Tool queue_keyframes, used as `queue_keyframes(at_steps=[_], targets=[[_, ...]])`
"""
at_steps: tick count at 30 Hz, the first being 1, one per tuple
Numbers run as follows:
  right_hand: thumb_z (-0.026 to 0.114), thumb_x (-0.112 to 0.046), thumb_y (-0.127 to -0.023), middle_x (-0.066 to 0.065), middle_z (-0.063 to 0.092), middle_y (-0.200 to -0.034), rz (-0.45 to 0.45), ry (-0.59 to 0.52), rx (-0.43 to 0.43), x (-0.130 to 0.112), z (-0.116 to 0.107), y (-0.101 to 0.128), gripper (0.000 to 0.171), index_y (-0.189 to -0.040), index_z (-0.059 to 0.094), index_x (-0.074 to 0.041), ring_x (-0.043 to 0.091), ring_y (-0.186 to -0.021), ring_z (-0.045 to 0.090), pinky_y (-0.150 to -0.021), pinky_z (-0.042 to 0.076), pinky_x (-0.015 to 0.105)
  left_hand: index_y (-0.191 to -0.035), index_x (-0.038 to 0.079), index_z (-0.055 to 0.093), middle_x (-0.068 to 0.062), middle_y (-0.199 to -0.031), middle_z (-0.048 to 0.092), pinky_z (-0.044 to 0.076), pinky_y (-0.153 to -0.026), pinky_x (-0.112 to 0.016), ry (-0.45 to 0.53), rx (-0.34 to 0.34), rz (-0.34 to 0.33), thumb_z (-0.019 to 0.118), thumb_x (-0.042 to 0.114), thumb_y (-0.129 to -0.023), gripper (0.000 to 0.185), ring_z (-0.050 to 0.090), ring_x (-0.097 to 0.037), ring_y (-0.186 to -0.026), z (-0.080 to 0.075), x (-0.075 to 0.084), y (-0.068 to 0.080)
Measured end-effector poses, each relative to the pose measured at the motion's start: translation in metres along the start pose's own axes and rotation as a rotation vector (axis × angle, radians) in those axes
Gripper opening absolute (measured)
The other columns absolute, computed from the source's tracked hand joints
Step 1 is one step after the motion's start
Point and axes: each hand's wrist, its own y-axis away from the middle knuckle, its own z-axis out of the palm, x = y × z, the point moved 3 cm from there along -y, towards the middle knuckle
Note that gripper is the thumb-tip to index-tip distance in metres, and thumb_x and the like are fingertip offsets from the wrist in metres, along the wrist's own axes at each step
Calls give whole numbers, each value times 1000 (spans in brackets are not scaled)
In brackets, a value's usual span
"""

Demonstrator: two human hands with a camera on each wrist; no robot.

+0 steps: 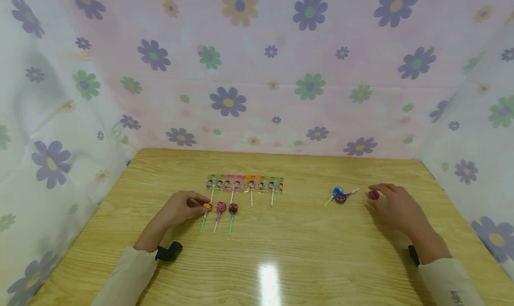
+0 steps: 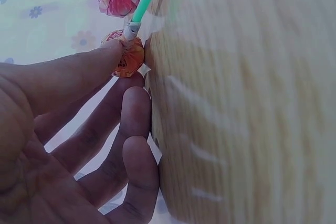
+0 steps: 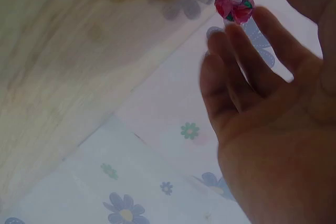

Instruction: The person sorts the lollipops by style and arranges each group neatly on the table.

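Note:
My left hand pinches the round head of an orange-wrapped lollipop, thumb near its wrapper neck. The lollipop's green stick points toward me on the table. Beside it lie a pink lollipop and a dark red one, in a row. Over at the right, my right hand is at a red-pink lollipop. In the right wrist view its index fingertip is right at the candy, while the thumb stands apart from it. A white stick rises from this candy.
Behind the left row lies a strip of flat-packed lollipops with white sticks. A blue lollipop and a purple one lie together left of my right hand. Flowered cloth borders the wooden table at back and sides.

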Motion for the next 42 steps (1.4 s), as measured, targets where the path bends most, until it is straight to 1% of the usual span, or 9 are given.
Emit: queue_keyframes(at_steps=[4, 6, 10, 12, 18, 24, 31, 38, 42], targets=[[58, -23, -102, 33, 58, -128, -46, 3, -67, 5, 4, 2, 44, -135, 55, 6, 54, -115, 53, -93, 44, 66, -115, 6, 74, -13, -108, 73, 57, -78, -37, -3, -3, 6, 71, 12, -92, 24, 69, -20, -89, 1, 1, -1], [55, -17, -102, 34, 58, -127, -63, 5, -71, 5, 4, 2, 40, -134, 55, 8, 55, -114, 54, -93, 45, 65, -115, 6, 74, -13, -108, 73, 57, -78, -37, -4, -4, 8, 71, 12, -92, 24, 68, -20, -89, 2, 2, -2], [50, -9, -103, 36, 55, -127, -48, -11, -85, 5, 3, 0, 36, -134, 53, 9, 56, -112, 54, -91, 45, 66, -115, 6, 74, -12, -108, 73, 57, -78, -37, -15, 3, 2, 71, 11, -92, 23, 68, -21, -89, 1, 0, -2], [50, -10, -103, 36, 56, -125, -37, -21, -94, 5, 3, -1, 35, -133, 54, 8, 53, -109, 57, -88, 47, 65, -114, 6, 74, -13, -108, 73, 58, -78, -38, -17, 5, -4, 71, 11, -92, 23, 69, -22, -90, 1, 0, -1], [52, -19, -104, 31, 62, -120, -6, -33, -125, 8, 5, -4, 35, -130, 57, 5, 45, -98, 64, -80, 51, 59, -115, 6, 74, -13, -109, 72, 58, -79, -39, -17, 0, -9, 71, 11, -92, 24, 69, -24, -92, 1, -1, -1], [53, -21, -104, 30, 64, -119, -1, -59, -122, 7, 4, -6, 36, -130, 58, 4, 44, -100, 64, -80, 50, 59, -115, 7, 74, -13, -109, 72, 58, -79, -38, -22, 5, -5, 71, 12, -92, 23, 69, -23, -92, 1, -2, -1], [49, -24, -106, 25, 66, -116, 7, -72, -118, 4, 3, -7, 36, -130, 60, 1, 41, -99, 65, -78, 51, 56, -115, 7, 74, -13, -110, 72, 58, -78, -37, -11, -1, -6, 71, 12, -92, 24, 69, -23, -92, 0, -3, -2], [49, -22, -106, 29, 65, -118, 18, -75, -93, 2, 1, -5, 40, -134, 56, 5, 45, -100, 64, -78, 51, 58, -115, 7, 74, -13, -109, 72, 58, -79, -38, -1, -5, -14, 71, 12, -92, 24, 69, -23, -93, 1, -3, -2], [48, -26, -106, 30, 63, -120, 31, -88, -75, 2, 0, -3, 43, -135, 55, 4, 46, -100, 63, -77, 51, 59, -115, 8, 74, -12, -109, 73, 58, -79, -38, -5, -2, -12, 71, 13, -92, 24, 69, -22, -92, 1, -4, -3]])
